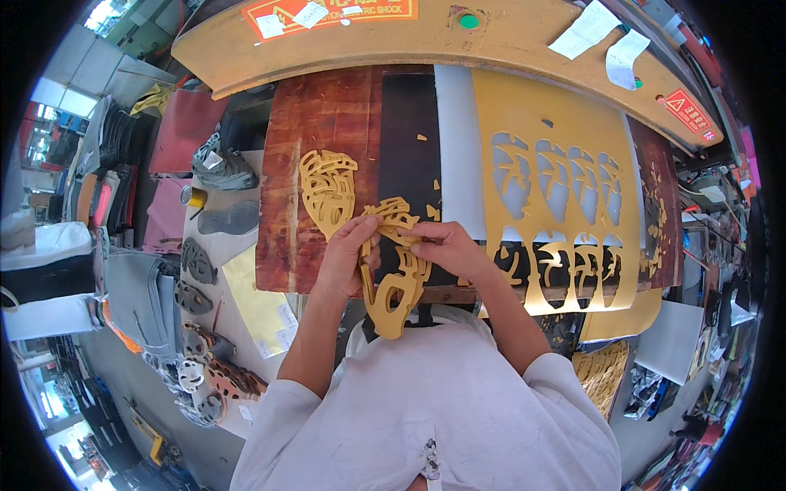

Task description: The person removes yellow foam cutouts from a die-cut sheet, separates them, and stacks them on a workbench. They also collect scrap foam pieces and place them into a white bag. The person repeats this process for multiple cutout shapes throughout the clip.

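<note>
Between my hands, close to my body, is a yellow cut-out shoe-upper piece with curved slots, its rounded end hanging down. My left hand grips its left side, fingers closed round the edge. On the other side my right hand pinches the slotted upper part between thumb and fingers. Just beyond my left hand lies a stack of similar yellow cut pieces on the reddish-brown board. Right of my hands spreads a yellow sheet with rows of shaped openings, its near edge curling over the board's front.
A tan machine beam with paper notes spans the far side. Small yellow scraps lie at the right of the board. The left table holds dark cut pieces, a yellow paper and a tape roll.
</note>
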Available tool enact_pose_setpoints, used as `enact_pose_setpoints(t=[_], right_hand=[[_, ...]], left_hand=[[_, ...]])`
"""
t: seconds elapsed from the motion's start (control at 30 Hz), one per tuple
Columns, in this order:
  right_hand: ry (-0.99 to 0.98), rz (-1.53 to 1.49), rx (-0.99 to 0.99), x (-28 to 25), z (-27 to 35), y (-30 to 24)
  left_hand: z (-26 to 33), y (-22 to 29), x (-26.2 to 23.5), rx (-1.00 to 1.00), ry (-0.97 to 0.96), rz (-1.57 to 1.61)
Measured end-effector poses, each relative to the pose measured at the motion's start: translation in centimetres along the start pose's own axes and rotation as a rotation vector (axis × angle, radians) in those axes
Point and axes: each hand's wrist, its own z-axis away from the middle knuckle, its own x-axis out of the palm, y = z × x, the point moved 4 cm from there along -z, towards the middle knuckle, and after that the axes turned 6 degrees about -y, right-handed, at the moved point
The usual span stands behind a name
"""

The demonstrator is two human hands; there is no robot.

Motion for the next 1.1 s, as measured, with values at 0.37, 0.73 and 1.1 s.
enact_pose_setpoints(t=[0.37,0.73,1.1], right_hand=[[-0.102,0.62,0.133,-0.6,0.3,-3.2],[0.104,0.34,-0.156,0.4,0.8,-3.3],[0.206,0.492,0.07,-1.9,4.0,1.9]], left_hand=[[0.6,0.1,0.0,-0.037,-0.089,-0.07],[1.3,0.1,-1.5,0.05,-0.158,0.035],[2.1,2.0,-3.3,0.274,-0.108,0.074]])
